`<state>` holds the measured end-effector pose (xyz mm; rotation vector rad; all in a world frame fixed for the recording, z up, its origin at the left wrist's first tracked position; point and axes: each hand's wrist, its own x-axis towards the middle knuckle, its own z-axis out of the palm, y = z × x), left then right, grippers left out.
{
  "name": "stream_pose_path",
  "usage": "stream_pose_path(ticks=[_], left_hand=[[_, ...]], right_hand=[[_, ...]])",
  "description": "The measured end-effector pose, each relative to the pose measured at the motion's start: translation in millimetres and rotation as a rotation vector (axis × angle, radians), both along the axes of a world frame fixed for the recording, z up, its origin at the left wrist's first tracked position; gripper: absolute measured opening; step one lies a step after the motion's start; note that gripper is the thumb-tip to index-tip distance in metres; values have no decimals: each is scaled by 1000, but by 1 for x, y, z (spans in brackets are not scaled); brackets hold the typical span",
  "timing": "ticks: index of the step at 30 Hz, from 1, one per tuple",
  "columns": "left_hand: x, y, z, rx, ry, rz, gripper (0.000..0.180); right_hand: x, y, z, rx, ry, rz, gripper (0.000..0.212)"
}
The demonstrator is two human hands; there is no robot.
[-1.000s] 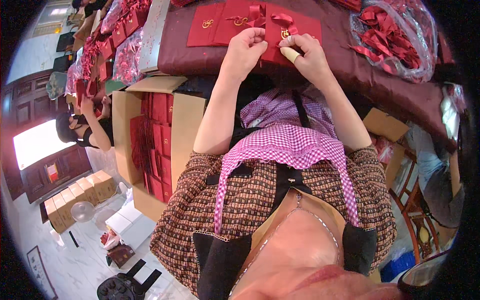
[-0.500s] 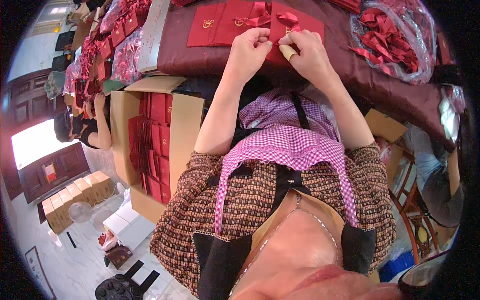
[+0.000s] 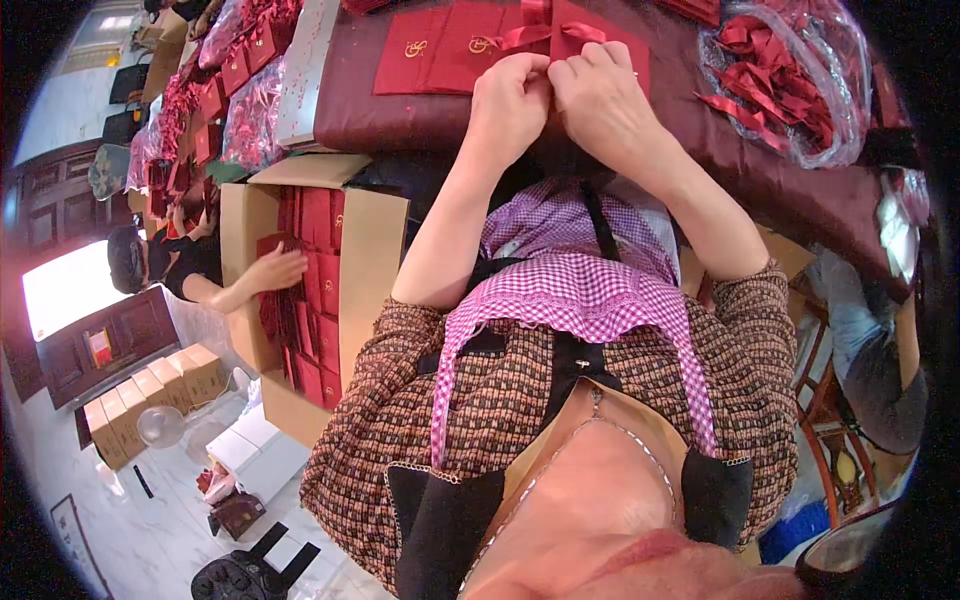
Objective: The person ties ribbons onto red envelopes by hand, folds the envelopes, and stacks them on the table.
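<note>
Close, two-handed finger work

On the left, a co-worker's hand (image 3: 275, 270) reaches over an open brown cardboard box (image 3: 375, 255) packed with flat red folders. Right of it, on the bench (image 3: 375, 125) under shiny maroon cloth, lie flat red folders with gold emblems (image 3: 410, 50), partly overlapping.

Next comes the person's left hand (image 3: 510, 105), its forearm angled up and inward, thumb and fingers bent into a narrow grip. I cannot tell whether anything is pinched there. Just beyond it lies a glossy red satin ribbon (image 3: 525, 37), spread across the rightmost flat red folder (image 3: 641, 62), which sits on the bench beneath both hands.

The right hand (image 3: 605, 100) nearly meets the left, back upward, forearm slanting in from the right; its curled fingers hide their tips, so its hold cannot be told.

The step in hand looks like arranging the ribbon; the next move seems to call for steady fingertip control. Farther right sits a clear plastic bag of loose red ribbons (image 3: 770, 80).
</note>
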<state>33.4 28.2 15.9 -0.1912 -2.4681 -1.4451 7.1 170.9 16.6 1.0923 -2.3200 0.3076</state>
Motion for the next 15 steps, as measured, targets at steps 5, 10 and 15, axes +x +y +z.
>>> stream_pose_path(ticks=[5, 10, 15], left_hand=[[-8, -7, 8, 81, -84, 26, 21], [-12, -1, 20, 14, -65, -25, 20], [-8, -5, 11, 113, -36, -111, 16]], right_hand=[[-14, 17, 5, -391, -435, 96, 12], [-16, 24, 8, -333, -395, 50, 14], [-3, 17, 5, -404, -125, 71, 10]])
